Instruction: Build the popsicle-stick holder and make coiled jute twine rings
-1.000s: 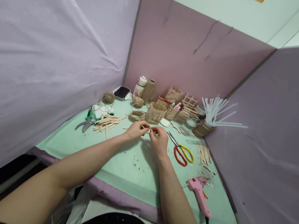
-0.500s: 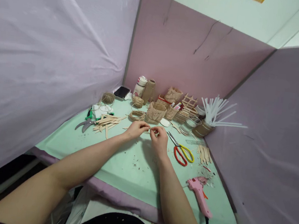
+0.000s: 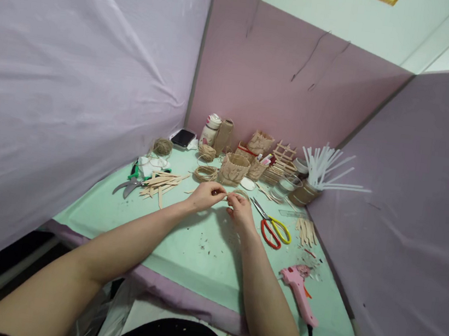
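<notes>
Above the middle of the table, my left hand and my right hand almost meet, the thumb and fingers of each pinched. Between the fingertips runs a thin piece of tan twine, and a loop of it shows just behind my right hand. The ends inside the fingers are hidden. Just beyond the hands stand a small basket of wooden pieces and a coil of cord. Scissors with red and yellow handles lie to the right of my right hand.
Pruning shears and a pile of wooden sticks lie left. A pink glue gun rests near the front right, its cord over the edge. White glue sticks fan out of a pot at the back right. Cloth-covered partitions surround the table.
My right hand has turned and shifted slightly to the right, its fingers a little looser. The twine loop now shows behind it. My left hand has barely moved.
</notes>
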### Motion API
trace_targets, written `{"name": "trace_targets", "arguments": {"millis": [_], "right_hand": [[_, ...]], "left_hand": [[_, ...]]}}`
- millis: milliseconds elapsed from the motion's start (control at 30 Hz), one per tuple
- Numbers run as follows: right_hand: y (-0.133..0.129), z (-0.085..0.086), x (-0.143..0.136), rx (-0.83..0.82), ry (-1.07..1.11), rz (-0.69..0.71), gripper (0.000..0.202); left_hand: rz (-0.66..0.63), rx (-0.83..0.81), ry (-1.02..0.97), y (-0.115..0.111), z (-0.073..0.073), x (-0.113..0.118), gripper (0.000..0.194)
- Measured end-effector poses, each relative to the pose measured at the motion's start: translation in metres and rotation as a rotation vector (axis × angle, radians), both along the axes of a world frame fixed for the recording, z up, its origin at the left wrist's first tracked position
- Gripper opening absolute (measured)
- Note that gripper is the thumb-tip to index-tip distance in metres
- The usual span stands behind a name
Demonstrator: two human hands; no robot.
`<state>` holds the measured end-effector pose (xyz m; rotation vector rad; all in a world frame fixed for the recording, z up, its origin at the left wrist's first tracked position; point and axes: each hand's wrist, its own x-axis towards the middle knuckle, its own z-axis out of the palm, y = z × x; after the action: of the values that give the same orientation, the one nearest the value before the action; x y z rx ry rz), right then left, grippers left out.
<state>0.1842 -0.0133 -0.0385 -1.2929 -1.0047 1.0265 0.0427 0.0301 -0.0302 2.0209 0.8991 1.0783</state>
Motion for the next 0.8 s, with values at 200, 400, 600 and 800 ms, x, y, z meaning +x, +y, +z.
{"name": "trace_targets", "arguments": {"millis": [200,400,600,800], "right_hand": [[0.0029,-0.0036,0.0007,0.133,-0.181,-0.017,0.026],[0.0015,-0.0016,-0.0014,0.134,-0.155,-0.056,0.026],[-0.0015,0.0,-0.0047,0.197,-0.196,-0.091,0.024],[0.0015,-0.008,-0.0028,0.253,-0.367,-0.12,0.018]], "left_hand": [[0.084,0.04,-0.019,-0.0039,0.0039,-0.0017,0.021],[0.155,0.03,-0.086,-0.0026,-0.0001,0.0001,0.02],[0.115,0.106,-0.055,-0.0069,-0.0013,0.0019,0.019],[0.116,0.166,0.054,-0.0093,-0.0036,0.0027,0.017]]}}
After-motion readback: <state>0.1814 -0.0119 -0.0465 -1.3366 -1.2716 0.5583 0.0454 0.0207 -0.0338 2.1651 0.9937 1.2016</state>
